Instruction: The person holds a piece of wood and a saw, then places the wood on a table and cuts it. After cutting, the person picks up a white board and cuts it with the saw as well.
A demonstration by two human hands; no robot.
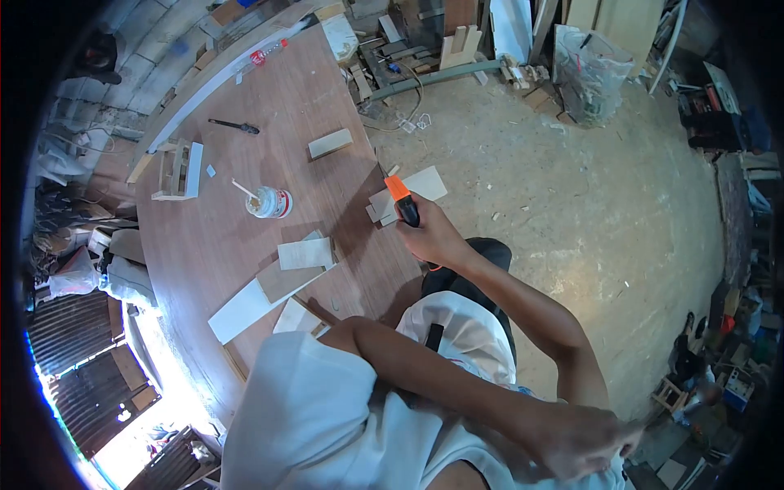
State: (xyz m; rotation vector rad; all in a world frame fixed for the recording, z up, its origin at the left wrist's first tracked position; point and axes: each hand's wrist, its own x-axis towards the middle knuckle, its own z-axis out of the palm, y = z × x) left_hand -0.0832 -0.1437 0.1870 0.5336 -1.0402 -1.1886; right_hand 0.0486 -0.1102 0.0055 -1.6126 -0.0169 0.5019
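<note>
My right hand (434,233) is closed around an orange-and-black handled tool (397,188); its working end is too small to make out. Beneath and beside this hand, pale flat wood pieces (426,183) lie at the table edge. My left arm crosses my body, bringing my left hand (580,443) near my right upper arm and the white shirt. Its fingers are curled and slightly blurred, and whatever they hold, if anything, is hidden. A small wood block (305,254) rests on longer boards (243,312) on the table.
On the wooden table (245,98) stand an open jar (269,202) with a stick in it and a small wooden frame (180,170). Another wood block (330,144), a black pen-like tool (234,126) and a bottle (269,52) lie there too. A full plastic bag (592,77) sits on the floor.
</note>
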